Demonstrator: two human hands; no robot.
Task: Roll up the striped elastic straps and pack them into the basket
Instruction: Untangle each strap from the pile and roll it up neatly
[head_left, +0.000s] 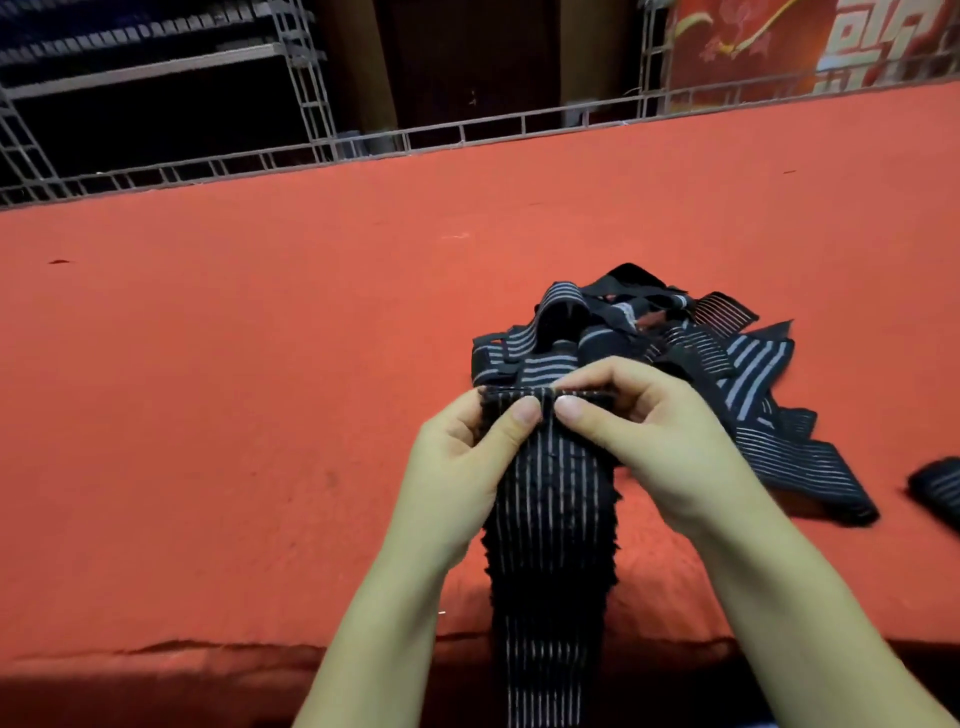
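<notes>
Hands (467, 447) (639, 426) pinching strap (550, 509) end, strap pile (701, 353) behind, red table (260, 364)

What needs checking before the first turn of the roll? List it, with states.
1. Left hand pinches the strap end: ok.
2. Right hand pinches the same end: ok.
3. End edge folded over evenly: cannot tell.
4. Strap's tail hangs straight off the table edge, untwisted: ok.
5. Strap free of the pile behind: cannot tell.
6. Basket within reach: cannot tell, not in view.
</notes>
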